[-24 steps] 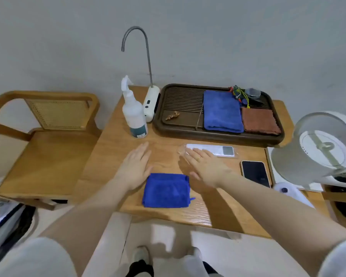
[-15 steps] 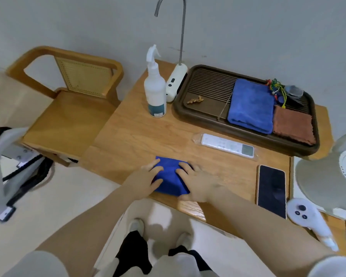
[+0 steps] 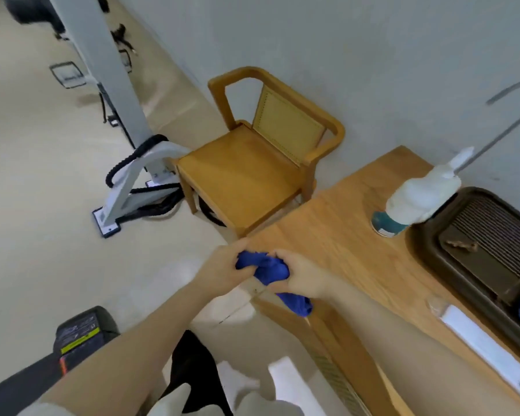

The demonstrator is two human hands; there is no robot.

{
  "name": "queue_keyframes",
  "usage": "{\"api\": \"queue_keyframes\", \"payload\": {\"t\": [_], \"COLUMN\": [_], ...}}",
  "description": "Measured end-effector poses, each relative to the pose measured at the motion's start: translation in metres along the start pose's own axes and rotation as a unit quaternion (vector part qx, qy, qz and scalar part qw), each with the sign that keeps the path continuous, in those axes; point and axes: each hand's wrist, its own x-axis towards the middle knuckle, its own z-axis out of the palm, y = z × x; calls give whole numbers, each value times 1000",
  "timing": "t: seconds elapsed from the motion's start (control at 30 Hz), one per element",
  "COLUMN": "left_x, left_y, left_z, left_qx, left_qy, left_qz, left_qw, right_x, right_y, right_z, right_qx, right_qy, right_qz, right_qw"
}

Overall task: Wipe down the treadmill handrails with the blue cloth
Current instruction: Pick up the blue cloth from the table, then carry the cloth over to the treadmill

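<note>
The blue cloth (image 3: 270,270) is bunched up between both hands, just off the near left corner of the wooden table (image 3: 336,235). My left hand (image 3: 222,270) grips its left end. My right hand (image 3: 302,280) grips the other side, and a tail of cloth hangs below it. The treadmill's grey upright (image 3: 102,70) rises at the upper left, with its folded base (image 3: 117,202) on the floor. A dark part of the treadmill (image 3: 81,334) shows at the lower left. No handrail is plainly visible.
A wooden chair (image 3: 252,163) stands between the treadmill upright and the table. On the table are a white spray bottle (image 3: 418,196), a dark slatted tray (image 3: 487,247) and a white remote (image 3: 487,346). Pale floor lies to the left.
Both hands closed on the blue cloth and lifted it off the table, bunching it. The view has swung left, bringing the treadmill upright and floor into sight.
</note>
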Motion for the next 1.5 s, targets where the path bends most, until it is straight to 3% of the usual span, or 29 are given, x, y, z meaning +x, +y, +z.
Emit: {"api": "queue_keyframes", "payload": {"t": [0.17, 0.27, 0.37, 0.63, 0.87, 1.0, 1.17, 1.3, 1.4, 1.5], "left_x": [8, 4, -10, -74, -100, -91, -97, -125, -156, -195], "left_y": [-57, -96, -134, -221, -275, -299, -318, -330, -343, -358], "left_z": [-136, -221, -294, -411, -483, -521, -562, -577, -587, -593], "left_qx": [6, 32, 10, -50, -141, -181, -222, -249, -282, -306], "left_qy": [61, 76, 138, 367, 537, 638, 700, 757, 809, 833], "left_qz": [-21, -41, -93, -240, -330, -348, -364, -376, -353, -331], "left_qw": [998, 996, 986, 897, 764, 663, 573, 472, 376, 320], "right_x": [129, 212, 285, 426, 529, 593, 651, 645, 625, 602], "right_y": [-119, -192, -264, -410, -516, -573, -622, -660, -694, -723], "right_z": [8, 23, 49, 157, 232, 264, 327, 387, 434, 490], "right_qx": [39, -26, -63, -140, -231, -322, -412, -373, -339, -307], "right_qy": [-70, -142, -219, -317, -422, -502, -556, -597, -662, -697], "right_qz": [-22, -55, -102, -210, -299, -324, -330, -330, -320, -302], "right_qw": [997, 988, 968, 914, 825, 734, 642, 629, 587, 573]}}
